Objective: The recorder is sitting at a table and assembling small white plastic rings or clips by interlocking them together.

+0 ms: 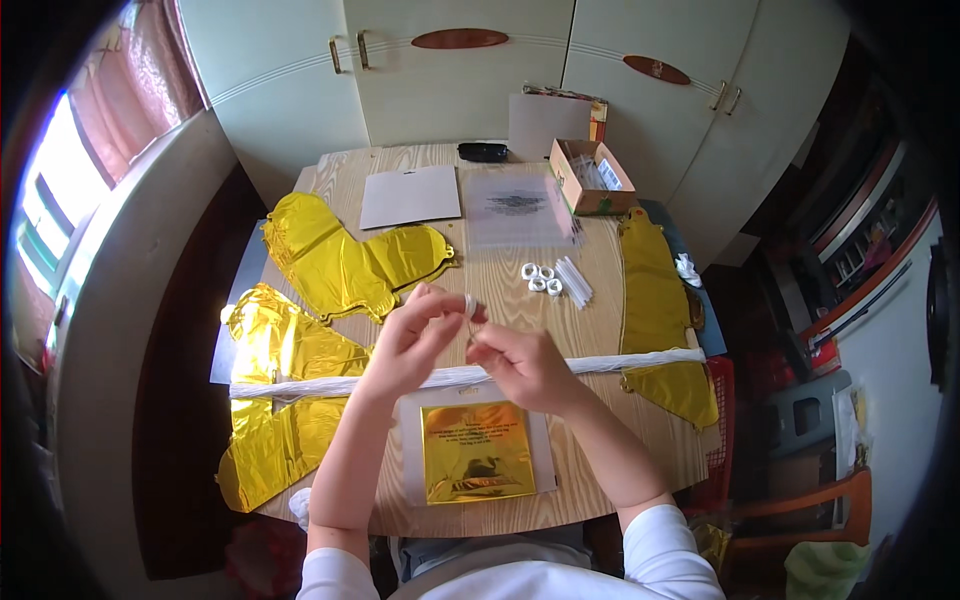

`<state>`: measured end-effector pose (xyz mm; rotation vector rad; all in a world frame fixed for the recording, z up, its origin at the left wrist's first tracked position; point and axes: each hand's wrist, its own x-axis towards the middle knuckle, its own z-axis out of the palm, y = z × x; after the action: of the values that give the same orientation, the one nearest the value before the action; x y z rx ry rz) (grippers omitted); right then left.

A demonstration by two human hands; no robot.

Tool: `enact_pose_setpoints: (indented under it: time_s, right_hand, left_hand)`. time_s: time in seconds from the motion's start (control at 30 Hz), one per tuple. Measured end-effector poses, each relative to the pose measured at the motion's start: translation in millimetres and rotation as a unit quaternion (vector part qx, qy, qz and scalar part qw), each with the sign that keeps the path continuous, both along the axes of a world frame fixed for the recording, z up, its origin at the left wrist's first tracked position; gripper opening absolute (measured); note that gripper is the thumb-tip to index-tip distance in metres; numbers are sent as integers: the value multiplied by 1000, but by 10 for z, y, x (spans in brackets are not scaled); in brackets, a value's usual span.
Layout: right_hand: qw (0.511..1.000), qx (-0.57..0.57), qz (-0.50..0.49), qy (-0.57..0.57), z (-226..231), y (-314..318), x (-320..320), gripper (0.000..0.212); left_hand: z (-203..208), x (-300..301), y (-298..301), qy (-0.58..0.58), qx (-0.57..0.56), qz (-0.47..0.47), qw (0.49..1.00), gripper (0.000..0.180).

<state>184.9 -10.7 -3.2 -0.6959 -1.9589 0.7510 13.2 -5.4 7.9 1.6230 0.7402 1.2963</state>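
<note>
Raised over the middle of the table, my left hand (408,342) has a small white ribbon roll (470,306) at its bent fingertips. Close beside it, my right hand (525,366) is closed in a pinch just below the roll; what lies between its fingers is too small to make out. Under both wrists a long bundle of white strands (640,360) stretches across the table. Nearest my body lies a folded gold foil sheet (480,450) on a pale card (543,440).
Flat gold foil balloons (335,255) (275,450) (650,290) lie left and right. Several white ribbon rolls (545,285) sit beside clear straws (574,283). Farther back are a grey card (410,196), a clear plastic bag (520,210), a cardboard box (605,203) and a black case (483,152).
</note>
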Motion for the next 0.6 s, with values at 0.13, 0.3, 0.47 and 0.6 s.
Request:
enact_pose_setpoints:
  time_s: [0.13, 0.3, 0.47, 0.6]
  right_hand:
    - [993, -11, -93, 70, 93, 94, 55, 7]
    - [996, 50, -63, -42, 46, 8, -12, 5]
    - [992, 45, -109, 34, 100, 100, 21, 8]
    - [993, 80, -82, -26, -39, 86, -46, 8]
  left_hand:
    - [-65, -93, 23, -51, -44, -154, 986, 15]
    - [-24, -14, 37, 79, 6, 46, 996, 15]
    - [-50, -73, -5, -106, -83, -201, 970, 15]
    - [-45, 30, 4, -66, -43, -26, 997, 14]
